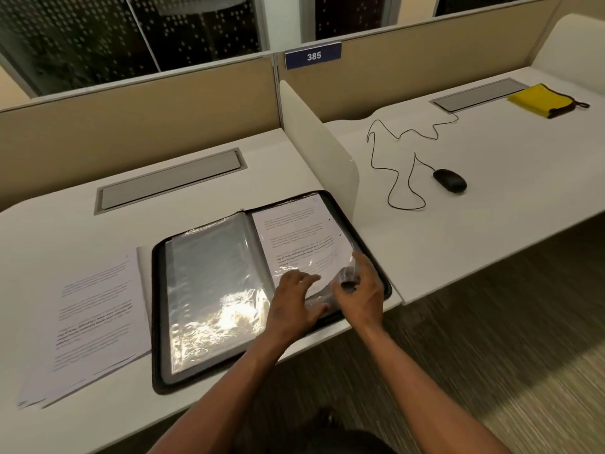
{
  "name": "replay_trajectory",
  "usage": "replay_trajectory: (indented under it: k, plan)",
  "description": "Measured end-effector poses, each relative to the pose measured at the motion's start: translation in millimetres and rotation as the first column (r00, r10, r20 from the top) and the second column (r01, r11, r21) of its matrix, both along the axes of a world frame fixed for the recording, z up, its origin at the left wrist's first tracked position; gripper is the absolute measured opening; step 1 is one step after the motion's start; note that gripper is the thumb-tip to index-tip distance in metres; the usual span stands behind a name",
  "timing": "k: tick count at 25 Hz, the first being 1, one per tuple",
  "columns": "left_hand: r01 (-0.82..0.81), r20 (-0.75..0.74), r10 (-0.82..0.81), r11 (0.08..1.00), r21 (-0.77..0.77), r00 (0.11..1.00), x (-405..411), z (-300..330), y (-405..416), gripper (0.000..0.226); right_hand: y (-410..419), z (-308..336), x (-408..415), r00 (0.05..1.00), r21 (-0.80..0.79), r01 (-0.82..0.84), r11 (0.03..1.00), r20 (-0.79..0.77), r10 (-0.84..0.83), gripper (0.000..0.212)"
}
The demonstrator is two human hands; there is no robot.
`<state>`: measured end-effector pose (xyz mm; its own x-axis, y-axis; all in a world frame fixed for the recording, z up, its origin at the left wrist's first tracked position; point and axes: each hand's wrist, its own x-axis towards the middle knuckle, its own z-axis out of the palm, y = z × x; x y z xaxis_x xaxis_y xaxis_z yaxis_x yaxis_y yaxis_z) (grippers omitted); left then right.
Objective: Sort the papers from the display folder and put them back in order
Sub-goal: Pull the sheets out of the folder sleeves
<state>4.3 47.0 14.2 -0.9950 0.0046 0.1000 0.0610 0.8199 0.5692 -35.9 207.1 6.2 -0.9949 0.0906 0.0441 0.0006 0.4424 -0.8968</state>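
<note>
A white cubicle desk backed by a tan partition tagged "385" holds an open black display folder near its front edge. The left hand lies flat on the printed page in the right-hand sleeve; the right hand pinches that sleeve's curled plastic corner. A loose stack of papers sits just left of the folder. Beyond a white divider — a wired mouse and yellow cloth.
</note>
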Motion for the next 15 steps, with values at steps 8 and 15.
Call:
replay_trajectory:
  k: [8, 15]
  plan:
    - [-0.07, 0.034, 0.07, 0.997, 0.021, 0.997, -12, 5, 17, 0.026, 6, 18, -19, 0.952, -0.293, 0.158, 0.943, 0.299, -0.067, 0.072]
    - [-0.147, 0.1, 0.126, 0.961, 0.235, 0.987, -13, 4, 9, 0.003, 11, 23, -22, 0.976, -0.174, 0.097, 0.98, 0.211, -0.059, 0.071]
